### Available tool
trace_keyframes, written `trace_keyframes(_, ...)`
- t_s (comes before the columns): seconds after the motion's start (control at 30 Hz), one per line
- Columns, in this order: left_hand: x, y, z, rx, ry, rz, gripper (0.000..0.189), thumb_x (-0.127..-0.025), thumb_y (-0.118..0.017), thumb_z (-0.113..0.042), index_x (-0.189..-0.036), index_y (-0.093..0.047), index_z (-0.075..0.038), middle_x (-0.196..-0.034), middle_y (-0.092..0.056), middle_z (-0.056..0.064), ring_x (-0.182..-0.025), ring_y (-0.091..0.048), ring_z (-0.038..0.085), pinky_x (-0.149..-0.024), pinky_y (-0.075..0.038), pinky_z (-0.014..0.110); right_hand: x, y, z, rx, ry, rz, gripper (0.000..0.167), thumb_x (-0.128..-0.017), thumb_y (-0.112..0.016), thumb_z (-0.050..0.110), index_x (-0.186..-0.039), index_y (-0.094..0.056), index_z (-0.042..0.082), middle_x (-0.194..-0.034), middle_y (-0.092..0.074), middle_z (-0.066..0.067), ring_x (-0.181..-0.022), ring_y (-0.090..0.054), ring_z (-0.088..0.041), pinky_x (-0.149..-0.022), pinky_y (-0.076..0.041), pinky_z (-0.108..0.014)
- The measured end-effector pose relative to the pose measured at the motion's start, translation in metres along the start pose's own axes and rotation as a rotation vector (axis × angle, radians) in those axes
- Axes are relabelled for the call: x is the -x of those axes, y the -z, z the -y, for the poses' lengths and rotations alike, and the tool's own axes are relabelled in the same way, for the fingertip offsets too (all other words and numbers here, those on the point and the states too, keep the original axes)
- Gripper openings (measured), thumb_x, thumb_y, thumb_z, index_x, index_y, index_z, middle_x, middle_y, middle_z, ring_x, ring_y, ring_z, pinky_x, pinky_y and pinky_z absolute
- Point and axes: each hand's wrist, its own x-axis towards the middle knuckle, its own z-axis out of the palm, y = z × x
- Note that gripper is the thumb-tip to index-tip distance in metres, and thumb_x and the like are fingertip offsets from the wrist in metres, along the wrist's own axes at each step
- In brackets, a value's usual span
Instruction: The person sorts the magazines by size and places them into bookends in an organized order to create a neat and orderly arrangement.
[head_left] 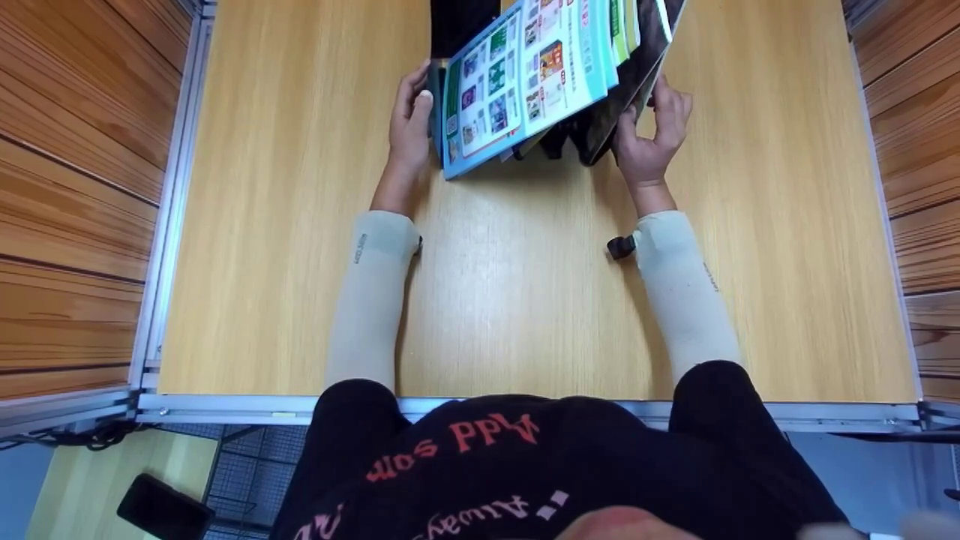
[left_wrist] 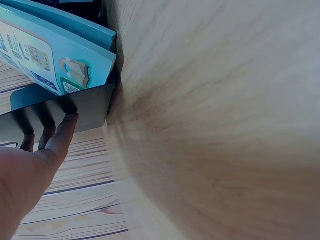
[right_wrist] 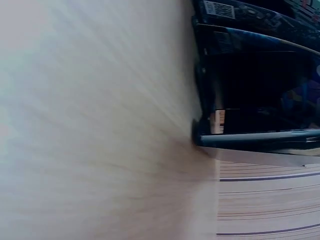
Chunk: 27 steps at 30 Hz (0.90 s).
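A row of books with a blue-bordered book [head_left: 499,90] at its left stands tilted on the table. My left hand [head_left: 409,124] is at the row's left end. In the left wrist view, its fairly straight fingers press the outside of a dark upright plate [left_wrist: 90,107], which looks like a bookend. My right hand [head_left: 652,139] touches the right end of the row, by a dark-covered book [head_left: 622,105]; its exact contact is partly hidden. In the right wrist view, that hand is out of sight, while glossy dark books [right_wrist: 255,80] stand beside a pale grey plate [right_wrist: 260,156].
A black object [head_left: 461,26] lies behind the row at the back. The wooden table [head_left: 525,300] has a metal front rail [head_left: 225,409] and slatted wooden walls [head_left: 75,187] on both sides. A dark phone-like object [head_left: 165,506] lies on a lower surface at the front left.
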Motion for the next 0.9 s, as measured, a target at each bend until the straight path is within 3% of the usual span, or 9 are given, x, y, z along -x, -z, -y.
trace_keyframes(0.23, 0.001, 0.0, -0.001, -0.045, -0.002, -0.002, 0.043, -0.103, -0.037, -0.018, -0.146, -0.039, -0.013, -0.149, -0.041, 0.003, -0.135, -0.038, 0.008, -0.107, -0.031, 0.016, 0.007, 0.005, -0.002, 0.014, -0.005, 0.042, 0.041, -0.077, -0.058, 0.0, -0.113, -0.057, -0.02, -0.091, -0.067, -0.013, -0.078, -0.043, -0.034, -0.084, -0.031, -0.028)
trace_keyframes(0.47, 0.0, 0.0, 0.0, -0.029, 0.008, -0.005, 0.043, -0.103, -0.037, -0.018, -0.145, -0.04, -0.015, -0.149, -0.04, 0.004, -0.133, -0.039, 0.009, -0.106, -0.033, 0.019, 0.01, 0.01, -0.011, 0.045, -0.045, 0.106, 0.041, -0.075, -0.062, 0.006, -0.112, -0.059, -0.012, -0.089, -0.062, -0.016, -0.084, -0.044, -0.026, -0.081, -0.038, -0.029)
trace_keyframes(0.63, 0.0, 0.0, -0.001, -0.024, -0.005, 0.0, 0.043, -0.103, -0.037, -0.018, -0.146, -0.039, -0.013, -0.15, -0.038, 0.009, -0.133, -0.038, 0.011, -0.105, -0.034, 0.019, 0.008, 0.015, -0.011, 0.094, -0.125, 0.164, 0.038, -0.081, -0.062, 0.008, -0.114, -0.059, -0.009, -0.086, -0.056, -0.023, -0.083, -0.048, -0.029, -0.078, -0.039, -0.028)
trace_keyframes(0.8, 0.001, 0.0, -0.002, -0.022, 0.033, -0.001, 0.043, -0.103, -0.038, -0.02, -0.145, -0.041, -0.019, -0.151, -0.038, 0.005, -0.132, -0.038, 0.01, -0.106, -0.034, 0.02, 0.005, 0.024, 0.001, 0.126, -0.219, 0.215, 0.035, -0.085, -0.058, 0.009, -0.114, -0.062, -0.009, -0.083, -0.059, -0.026, -0.079, -0.048, -0.037, -0.074, -0.036, -0.024)
trace_keyframes(0.9, 0.001, -0.001, -0.003, -0.031, 0.055, 0.0, 0.042, -0.102, -0.038, -0.022, -0.144, -0.041, -0.023, -0.151, -0.038, 0.001, -0.134, -0.037, 0.009, -0.107, -0.034, 0.02, 0.002, 0.031, 0.009, 0.13, -0.275, 0.258, 0.029, -0.084, -0.058, 0.007, -0.109, -0.065, -0.007, -0.083, -0.064, -0.022, -0.072, -0.053, -0.031, -0.068, -0.038, -0.018)
